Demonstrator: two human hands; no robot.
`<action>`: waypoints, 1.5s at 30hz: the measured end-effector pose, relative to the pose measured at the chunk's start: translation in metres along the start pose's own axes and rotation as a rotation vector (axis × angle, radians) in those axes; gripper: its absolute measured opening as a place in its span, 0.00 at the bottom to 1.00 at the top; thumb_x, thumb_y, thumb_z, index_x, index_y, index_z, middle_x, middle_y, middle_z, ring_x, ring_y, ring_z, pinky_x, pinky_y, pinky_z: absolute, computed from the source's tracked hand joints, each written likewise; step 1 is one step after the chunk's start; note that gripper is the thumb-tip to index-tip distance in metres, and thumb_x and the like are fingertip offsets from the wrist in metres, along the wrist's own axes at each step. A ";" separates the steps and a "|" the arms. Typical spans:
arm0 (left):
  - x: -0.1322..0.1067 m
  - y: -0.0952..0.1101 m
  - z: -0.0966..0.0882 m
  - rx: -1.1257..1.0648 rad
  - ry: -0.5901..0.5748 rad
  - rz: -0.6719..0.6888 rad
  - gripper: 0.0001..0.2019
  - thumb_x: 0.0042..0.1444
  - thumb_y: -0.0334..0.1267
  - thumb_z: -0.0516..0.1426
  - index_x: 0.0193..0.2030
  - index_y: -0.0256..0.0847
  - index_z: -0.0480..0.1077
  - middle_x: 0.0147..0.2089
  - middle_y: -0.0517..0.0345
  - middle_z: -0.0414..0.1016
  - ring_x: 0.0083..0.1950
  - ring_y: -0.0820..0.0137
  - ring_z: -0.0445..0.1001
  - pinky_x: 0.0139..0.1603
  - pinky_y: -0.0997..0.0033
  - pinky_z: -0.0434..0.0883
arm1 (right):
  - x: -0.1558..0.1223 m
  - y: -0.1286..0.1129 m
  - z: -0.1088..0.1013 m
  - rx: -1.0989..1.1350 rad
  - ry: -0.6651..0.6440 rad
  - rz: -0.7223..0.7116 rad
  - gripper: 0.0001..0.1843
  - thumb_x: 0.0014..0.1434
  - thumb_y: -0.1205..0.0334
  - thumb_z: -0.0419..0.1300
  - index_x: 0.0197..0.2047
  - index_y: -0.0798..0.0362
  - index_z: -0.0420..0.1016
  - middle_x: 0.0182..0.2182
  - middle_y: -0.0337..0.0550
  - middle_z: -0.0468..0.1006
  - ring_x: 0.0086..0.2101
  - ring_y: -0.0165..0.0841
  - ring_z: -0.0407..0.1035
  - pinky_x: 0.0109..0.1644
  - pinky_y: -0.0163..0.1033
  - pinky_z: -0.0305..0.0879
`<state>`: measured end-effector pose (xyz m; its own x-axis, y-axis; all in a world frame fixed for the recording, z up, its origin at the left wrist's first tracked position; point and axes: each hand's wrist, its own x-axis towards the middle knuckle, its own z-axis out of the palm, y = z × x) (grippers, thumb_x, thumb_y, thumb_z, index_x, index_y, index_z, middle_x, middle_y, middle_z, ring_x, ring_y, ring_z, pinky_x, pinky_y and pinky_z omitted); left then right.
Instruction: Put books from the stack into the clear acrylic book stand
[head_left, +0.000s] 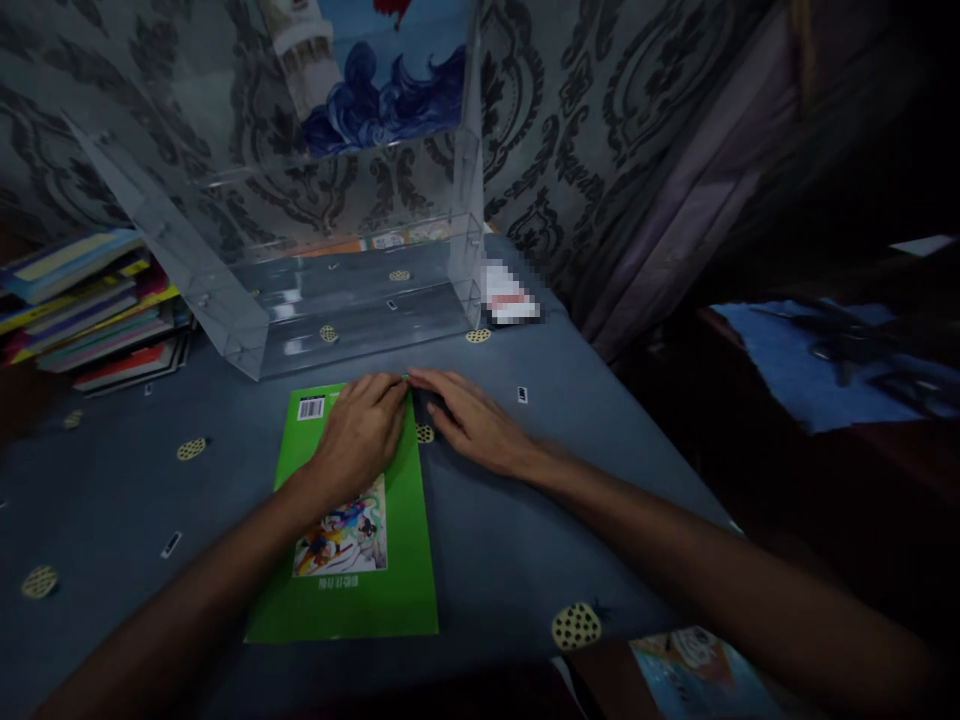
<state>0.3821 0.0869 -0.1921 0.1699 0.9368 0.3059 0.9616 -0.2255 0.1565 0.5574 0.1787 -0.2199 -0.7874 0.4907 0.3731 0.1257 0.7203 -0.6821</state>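
Note:
A green book [409, 590] lies flat on the cloth-covered table, upside down from my side, with a barcode at its far left and a coloured picture in the middle. Across its far half rests my left hand [364, 425], its fingers bent together and pinching at the far right corner. My right hand [480, 425] comes in from the right, fingertips touching that same corner. Its thumb stands apart from its fingers, and its palm is off the book. The left hand and forearm cover part of the cover picture.
Behind the book stands a clear plastic rack [360, 320] holding a colourful picture book [390, 90]. Stacked books [97, 310] sit at the left. A blurred white item [510, 292] lies right of the rack. Blue cloth [795, 360] is beyond the table's right edge.

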 end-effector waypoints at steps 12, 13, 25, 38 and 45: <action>0.005 -0.005 -0.008 -0.056 -0.068 -0.033 0.14 0.68 0.31 0.48 0.53 0.37 0.74 0.52 0.49 0.77 0.53 0.59 0.74 0.54 0.55 0.69 | 0.002 -0.005 0.004 -0.082 -0.007 0.009 0.27 0.66 0.66 0.51 0.68 0.48 0.62 0.57 0.51 0.76 0.56 0.46 0.70 0.61 0.61 0.69; 0.004 -0.006 -0.008 -0.066 -0.066 -0.031 0.15 0.69 0.31 0.48 0.53 0.37 0.74 0.52 0.48 0.77 0.53 0.59 0.74 0.54 0.55 0.70 | 0.002 -0.005 0.004 -0.086 -0.006 0.010 0.27 0.66 0.66 0.51 0.67 0.48 0.63 0.56 0.50 0.76 0.56 0.46 0.71 0.61 0.61 0.69; -0.055 -0.058 -0.026 -0.084 -0.029 -0.164 0.19 0.69 0.36 0.48 0.62 0.35 0.70 0.64 0.47 0.73 0.64 0.60 0.73 0.66 0.52 0.71 | -0.001 -0.005 0.008 -0.207 -0.040 -0.052 0.23 0.70 0.56 0.51 0.66 0.50 0.65 0.59 0.53 0.76 0.56 0.48 0.71 0.59 0.62 0.69; -0.083 -0.077 -0.022 0.011 0.131 -0.197 0.18 0.67 0.35 0.50 0.60 0.36 0.72 0.62 0.45 0.75 0.61 0.58 0.76 0.60 0.50 0.76 | -0.005 -0.007 0.013 -0.300 -0.068 -0.032 0.25 0.72 0.49 0.49 0.64 0.52 0.69 0.63 0.55 0.72 0.60 0.50 0.69 0.61 0.66 0.67; -0.084 -0.076 -0.017 0.017 0.141 -0.228 0.19 0.66 0.36 0.49 0.59 0.35 0.72 0.62 0.46 0.75 0.62 0.59 0.74 0.64 0.51 0.72 | -0.010 -0.015 0.019 -0.239 -0.152 -0.015 0.33 0.70 0.43 0.51 0.69 0.55 0.62 0.71 0.60 0.58 0.68 0.51 0.57 0.68 0.63 0.62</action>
<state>0.2913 0.0205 -0.2134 -0.0823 0.9162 0.3921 0.9752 -0.0071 0.2213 0.5517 0.1533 -0.2255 -0.8692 0.4134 0.2712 0.2381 0.8308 -0.5031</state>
